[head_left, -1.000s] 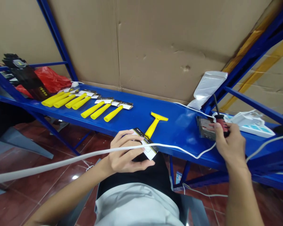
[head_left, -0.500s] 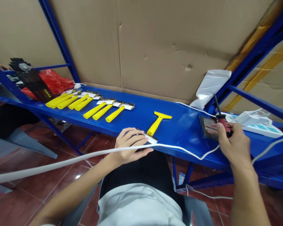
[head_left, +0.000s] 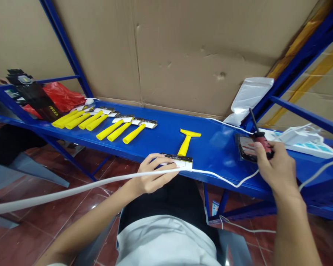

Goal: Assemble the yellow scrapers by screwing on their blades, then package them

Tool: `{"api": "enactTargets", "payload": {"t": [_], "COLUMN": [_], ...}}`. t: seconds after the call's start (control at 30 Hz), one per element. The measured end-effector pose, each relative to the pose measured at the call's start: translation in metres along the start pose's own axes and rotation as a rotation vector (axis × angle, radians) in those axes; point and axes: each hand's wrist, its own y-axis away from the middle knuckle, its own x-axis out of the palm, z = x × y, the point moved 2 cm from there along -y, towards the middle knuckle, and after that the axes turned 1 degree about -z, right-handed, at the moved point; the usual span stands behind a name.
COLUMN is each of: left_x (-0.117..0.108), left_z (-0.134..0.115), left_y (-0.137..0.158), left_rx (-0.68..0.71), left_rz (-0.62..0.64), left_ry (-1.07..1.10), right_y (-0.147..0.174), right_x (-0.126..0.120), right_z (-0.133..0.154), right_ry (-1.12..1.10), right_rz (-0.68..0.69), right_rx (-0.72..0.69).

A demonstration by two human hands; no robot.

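My left hand (head_left: 155, 173) is closed on a small flat black-and-white packet (head_left: 183, 162) at the shelf's front edge. The fingers cover the packet's left part. Just behind it a yellow scraper (head_left: 185, 143) lies with a bare head and its handle towards me. My right hand (head_left: 277, 162) is wrapped round the red-and-black handle of a screwdriver (head_left: 262, 142), its shaft pointing up and away. Beside that hand lies a dark phone (head_left: 248, 147), its screen blurred. To the left, several yellow scrapers (head_left: 119, 132) lie in a row with black-and-white pieces at their heads.
A white cable (head_left: 100, 184) crosses in front of my left hand and runs along the blue shelf (head_left: 166, 136). A white pouch (head_left: 248, 98) and a white box (head_left: 308, 144) are at the right. A black box (head_left: 36, 96) and red bag (head_left: 63, 96) stand left.
The packet in my left hand has turned up and shifted right, so more of its printed face shows. My right hand still grips the screwdriver near the phone. The view has shifted slightly.
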Motion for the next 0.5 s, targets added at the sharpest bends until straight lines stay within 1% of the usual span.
{"api": "enactTargets", "payload": {"t": [0.13,0.23,0.33,0.5], "left_x": [-0.005,-0.005,-0.001,0.005], "left_z": [-0.002,0.000,0.005,0.014], "left_y": [-0.011,-0.022,-0.030,-0.034], "left_rx": [0.051,0.088,0.130,0.205], "left_rz": [-0.024,-0.013,0.020,0.012], "left_ry": [-0.032,-0.037,-0.047,-0.127], "right_y": [0.004,0.007,0.006,0.004], "right_x": [-0.003,-0.003,-0.001,-0.002], "right_z": [-0.001,-0.007,-0.011,-0.007], "right_ry": [-0.121,-0.186,-0.199,-0.196], "right_rz": [-0.100,-0.151,-0.148,-0.090], "right_rx": [-0.037,-0.054,-0.051,-0.043]}}
